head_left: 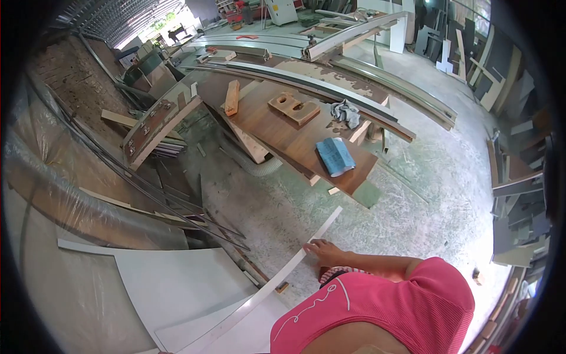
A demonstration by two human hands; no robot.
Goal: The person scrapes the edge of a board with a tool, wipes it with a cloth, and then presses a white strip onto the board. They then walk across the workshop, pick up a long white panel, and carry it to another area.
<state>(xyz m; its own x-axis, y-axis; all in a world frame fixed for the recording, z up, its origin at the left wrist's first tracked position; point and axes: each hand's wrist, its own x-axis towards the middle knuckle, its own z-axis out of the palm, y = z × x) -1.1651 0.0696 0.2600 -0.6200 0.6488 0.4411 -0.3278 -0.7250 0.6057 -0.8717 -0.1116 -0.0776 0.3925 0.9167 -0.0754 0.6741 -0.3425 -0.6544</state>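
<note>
A long narrow white strip runs diagonally from the bottom left up toward the middle of the view. My right hand is closed on it near its upper end, with the fingers over its edge. At the very bottom edge, only a tiny bit of what may be my left hand shows, too little to read. Large white sheets lie at the lower left, beneath and beside the strip.
A brown wooden workbench holds a wood block, a piece with holes, a grey rag and a blue packet. Plastic-wrapped panels stand left. Boards lean at the right.
</note>
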